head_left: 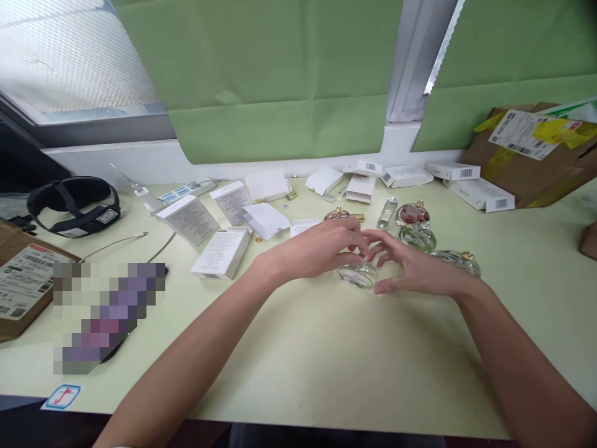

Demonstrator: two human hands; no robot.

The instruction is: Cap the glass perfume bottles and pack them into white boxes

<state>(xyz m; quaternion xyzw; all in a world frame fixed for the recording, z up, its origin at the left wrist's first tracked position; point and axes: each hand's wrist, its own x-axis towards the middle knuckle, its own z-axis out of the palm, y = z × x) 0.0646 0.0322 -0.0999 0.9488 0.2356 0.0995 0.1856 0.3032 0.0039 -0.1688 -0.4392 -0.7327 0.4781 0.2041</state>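
A clear round glass bottle, seemingly a perfume bottle [357,277], stands on the table between my hands. My left hand [329,246] reaches over its top with thumb and fingers bent together; whatever they pinch there is hidden. My right hand [410,264] curves beside the bottle, thumb and fingers apart, close to its right side. Behind my left hand, a pinkish bottle [336,213] with a gold top is partly covered. To the right are a dark red bottle [413,213], a greenish clear bottle [417,238] and another glass bottle [459,261] with a gold top, partly behind my right wrist.
Several white cartons [221,252] lie left of the hands, and more white boxes [480,194] line the wall. Cardboard boxes [527,168] flank the table. A black head strap [74,205], a cable [114,246] and a blurred flat object [112,317] lie left.
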